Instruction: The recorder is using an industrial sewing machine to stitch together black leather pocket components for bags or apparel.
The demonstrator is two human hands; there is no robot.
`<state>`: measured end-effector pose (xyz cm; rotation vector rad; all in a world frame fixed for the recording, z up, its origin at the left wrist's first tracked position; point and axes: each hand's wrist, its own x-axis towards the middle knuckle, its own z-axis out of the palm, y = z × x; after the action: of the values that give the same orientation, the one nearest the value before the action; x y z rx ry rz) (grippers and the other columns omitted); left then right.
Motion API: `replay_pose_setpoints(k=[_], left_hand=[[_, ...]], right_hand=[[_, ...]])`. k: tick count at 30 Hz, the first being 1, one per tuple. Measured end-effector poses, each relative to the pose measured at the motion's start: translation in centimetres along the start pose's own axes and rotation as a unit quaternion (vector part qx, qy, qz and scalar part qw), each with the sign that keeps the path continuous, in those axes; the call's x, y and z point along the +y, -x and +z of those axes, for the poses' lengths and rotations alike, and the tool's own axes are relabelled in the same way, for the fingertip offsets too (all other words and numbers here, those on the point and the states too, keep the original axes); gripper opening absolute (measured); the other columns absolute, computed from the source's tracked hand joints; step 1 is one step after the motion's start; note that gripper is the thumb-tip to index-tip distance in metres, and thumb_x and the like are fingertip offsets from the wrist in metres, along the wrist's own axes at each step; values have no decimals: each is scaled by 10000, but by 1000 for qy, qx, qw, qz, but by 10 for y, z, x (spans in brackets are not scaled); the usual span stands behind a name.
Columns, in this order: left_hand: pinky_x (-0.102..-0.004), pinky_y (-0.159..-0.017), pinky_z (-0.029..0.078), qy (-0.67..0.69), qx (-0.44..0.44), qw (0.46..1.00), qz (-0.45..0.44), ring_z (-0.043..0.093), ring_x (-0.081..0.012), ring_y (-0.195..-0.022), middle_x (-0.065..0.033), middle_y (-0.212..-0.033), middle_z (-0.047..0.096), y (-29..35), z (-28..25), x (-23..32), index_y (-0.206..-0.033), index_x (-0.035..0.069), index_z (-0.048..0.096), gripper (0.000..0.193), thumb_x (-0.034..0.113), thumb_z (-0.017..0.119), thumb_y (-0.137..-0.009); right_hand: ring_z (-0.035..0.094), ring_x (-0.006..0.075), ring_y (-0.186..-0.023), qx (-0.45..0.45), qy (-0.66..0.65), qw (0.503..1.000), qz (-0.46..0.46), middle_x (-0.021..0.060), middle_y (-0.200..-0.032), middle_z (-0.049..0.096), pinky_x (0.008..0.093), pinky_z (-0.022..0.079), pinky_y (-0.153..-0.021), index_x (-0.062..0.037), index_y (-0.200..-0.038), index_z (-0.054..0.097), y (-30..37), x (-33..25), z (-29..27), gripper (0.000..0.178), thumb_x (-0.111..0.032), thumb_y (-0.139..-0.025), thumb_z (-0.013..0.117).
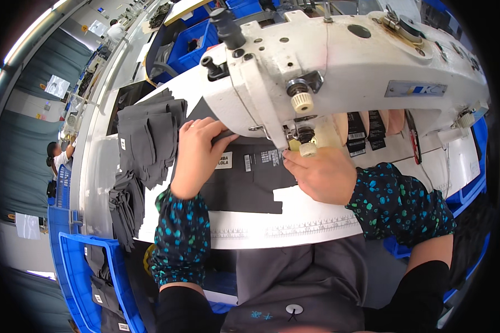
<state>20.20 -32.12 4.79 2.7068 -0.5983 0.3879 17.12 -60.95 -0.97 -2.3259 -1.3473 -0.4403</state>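
Note:
A dark grey fabric panel (244,186) with a white label (223,161) and pale printed marks lies on the white bed of a sewing machine (339,61). My left hand (201,150) is closed on a fold of this panel, thumb against fingers, left of the needle area. Just right of the needle area, my right hand (325,176) has its fingers pressed together at the panel's right edge. The machine head hides the needle and part of the cloth. What the right fingertips pinch, if anything, is hidden.
Stacked dark grey pieces (150,136) lie at the left, with more hanging below. Black printed tags (356,133) and red-handled snips (413,136) sit under the machine arm. A ruler strip (311,226) runs along the front edge. A blue crate (103,277) holds labelled pieces at lower left.

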Motion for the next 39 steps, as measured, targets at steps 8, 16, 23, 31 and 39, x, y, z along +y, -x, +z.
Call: replay_pose_setpoints(k=[8, 16, 23, 31, 39], left_hand=[[-396, -947, 440, -173, -14, 976, 128, 601, -197, -776, 14, -754, 602, 31, -20, 78, -857, 123, 730, 204, 268, 823, -748], [-436, -1036, 427, -56, -95, 991, 76, 582, -310, -1190, -84, -1264, 632, 55, 11, 86, -1316, 51, 587, 697, -42, 720, -638], [-425, -977, 457, -41, -108, 990, 85, 595, -304, -980, -80, -1017, 621, 48, 20, 78, -1241, 68, 629, 633, -59, 696, -625], [-400, -901, 457, -55, -117, 986, 107, 626, -240, -875, -44, -901, 676, 42, 32, 78, -1196, 98, 650, 536, 82, 782, -677], [-400, -888, 491, 27, 14, 990, 139, 672, -252, -890, -60, -957, 725, 35, 31, 74, -1039, 80, 757, 286, 17, 739, -760]], right_hand=[[680, 264, -844, 10, 5, 999, 35, 104, -1171, 687, 384, 554, -688, -12, -1084, 735, 4, -2, 6, 310, -91, -787, 691], [638, 260, -780, -1, 7, 999, 41, 70, -879, 616, 400, 499, -661, -40, -974, 723, 1, -5, -2, 216, -141, -782, 716], [621, 228, -860, 15, 23, 999, 45, 48, -863, 584, 377, 509, -711, -46, -903, 678, 3, -7, 1, 175, -139, -757, 701], [639, 230, -750, 7, 34, 999, 34, 35, -881, 652, 377, 486, -663, -25, -1024, 730, 4, -6, 0, 263, -143, -790, 725], [623, 212, -826, -6, 33, 999, 37, 42, -841, 590, 355, 501, -704, -54, -913, 678, 5, -6, 1, 194, -161, -752, 695]])
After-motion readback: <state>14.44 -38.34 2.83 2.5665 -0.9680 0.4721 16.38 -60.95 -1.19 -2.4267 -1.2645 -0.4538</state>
